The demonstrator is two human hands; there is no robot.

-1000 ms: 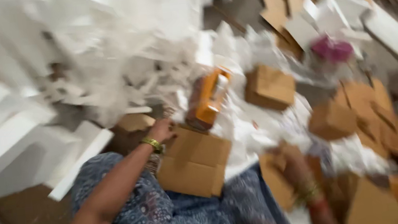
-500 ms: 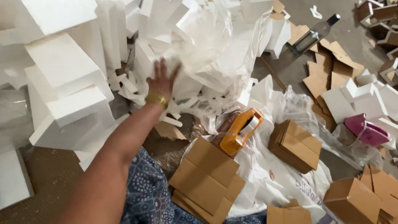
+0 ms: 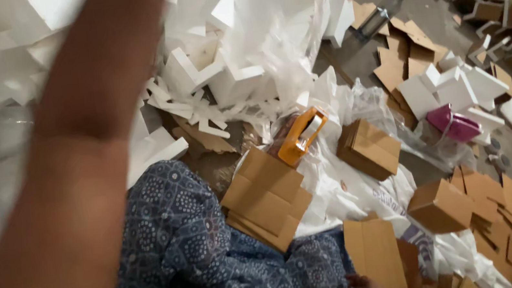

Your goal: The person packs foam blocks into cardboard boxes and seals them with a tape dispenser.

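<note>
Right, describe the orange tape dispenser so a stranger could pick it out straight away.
Start from the blue patterned cloth at the bottom, then go up to the stack of flat cardboard pieces lying on its edge. The tape dispenser sits just above that stack, the only bright orange thing among brown card and white foam.

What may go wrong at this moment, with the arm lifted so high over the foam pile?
The raised left arm covers much of the view, so the white foam pieces below it are hard to see. The stack of flat cardboard sits tilted on the lap and may slide off. The orange tape dispenser lies loose among plastic wrap.
</note>
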